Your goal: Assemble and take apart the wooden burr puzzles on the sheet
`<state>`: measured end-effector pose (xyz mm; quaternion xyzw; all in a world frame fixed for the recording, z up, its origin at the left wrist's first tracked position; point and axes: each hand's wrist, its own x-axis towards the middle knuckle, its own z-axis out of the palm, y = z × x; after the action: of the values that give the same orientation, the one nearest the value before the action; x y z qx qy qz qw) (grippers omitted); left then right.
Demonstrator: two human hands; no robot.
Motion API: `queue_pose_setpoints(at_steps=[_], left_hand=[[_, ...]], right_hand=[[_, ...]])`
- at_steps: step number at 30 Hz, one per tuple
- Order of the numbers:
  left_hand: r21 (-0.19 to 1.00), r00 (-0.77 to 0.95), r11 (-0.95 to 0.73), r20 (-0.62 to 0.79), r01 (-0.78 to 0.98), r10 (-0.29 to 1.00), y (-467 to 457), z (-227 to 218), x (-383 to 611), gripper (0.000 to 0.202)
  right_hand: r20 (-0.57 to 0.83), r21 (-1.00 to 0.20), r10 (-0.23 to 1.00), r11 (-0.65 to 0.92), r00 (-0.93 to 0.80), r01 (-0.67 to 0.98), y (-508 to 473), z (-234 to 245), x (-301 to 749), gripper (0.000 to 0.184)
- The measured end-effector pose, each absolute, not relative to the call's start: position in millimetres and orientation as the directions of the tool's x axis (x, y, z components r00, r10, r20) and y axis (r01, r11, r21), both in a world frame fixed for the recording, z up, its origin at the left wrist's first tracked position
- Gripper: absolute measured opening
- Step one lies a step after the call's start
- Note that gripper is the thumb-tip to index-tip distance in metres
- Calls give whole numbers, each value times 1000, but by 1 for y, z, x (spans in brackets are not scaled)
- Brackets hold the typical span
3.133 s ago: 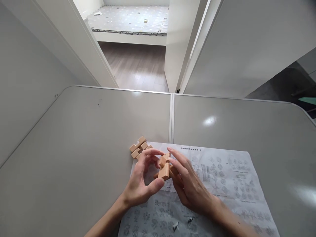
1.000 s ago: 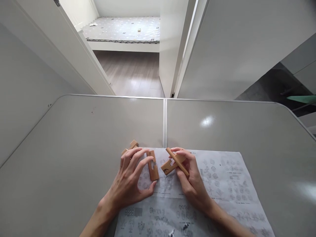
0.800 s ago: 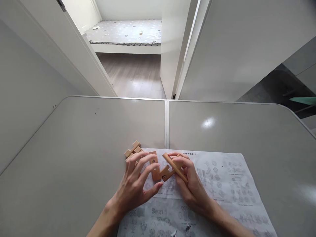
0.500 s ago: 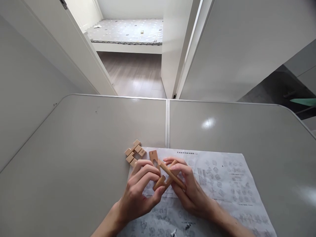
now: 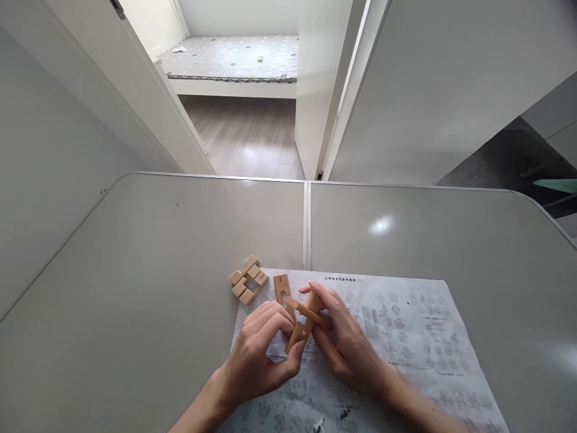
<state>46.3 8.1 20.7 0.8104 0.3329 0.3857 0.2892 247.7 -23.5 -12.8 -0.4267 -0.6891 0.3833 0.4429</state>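
Two brown wooden puzzle pieces cross each other between my hands, just over the printed sheet (image 5: pixel 424 361). My left hand (image 5: pixel 264 349) pinches the lower end of the notched piece (image 5: pixel 295 338) between thumb and fingers. On the other side, my right hand (image 5: pixel 349 337) grips its upper end and the crossing bar (image 5: pixel 307 311). Whether the two are locked together, I cannot tell. Flat on the sheet just beyond lies another slotted wooden piece (image 5: pixel 281 285), its lower part hidden behind my left fingers. Several pale wooden puzzle pieces (image 5: pixel 247 294) lie clustered at the sheet's top left corner.
A grey table (image 5: pixel 135 300) with a metal-edged seam (image 5: pixel 307 228) down its middle bears everything. The sheet carries printed puzzle diagrams and dark scraps near its lower part. Beyond the table stand an open door (image 5: pixel 320 90) and a bed (image 5: pixel 234 57).
The crossed pieces have been turned in my hands; the bar now lies flatter and the notched piece stands steeper. My right fingers have shifted up onto the notched piece's top end.
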Motion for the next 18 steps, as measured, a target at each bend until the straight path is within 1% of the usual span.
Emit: queue_pose_setpoints(at_steps=[5, 11, 14, 18], left_hand=[[708, 461, -616, 444, 345, 768, 7, 20, 49, 24], [722, 464, -598, 421, 349, 780, 8, 21, 49, 25], [729, 496, -590, 392, 346, 775, 9, 21, 48, 26], [737, 520, -581, 366, 344, 772, 9, 21, 48, 27]], right_hand=[[259, -887, 948, 310, -187, 342, -26, -19, 247, 70], [245, -856, 946, 314, -213, 410, -26, -21, 246, 68], [269, -831, 941, 335, -207, 444, -25, -20, 245, 68], [336, -791, 923, 383, -185, 477, -23, -17, 244, 66]])
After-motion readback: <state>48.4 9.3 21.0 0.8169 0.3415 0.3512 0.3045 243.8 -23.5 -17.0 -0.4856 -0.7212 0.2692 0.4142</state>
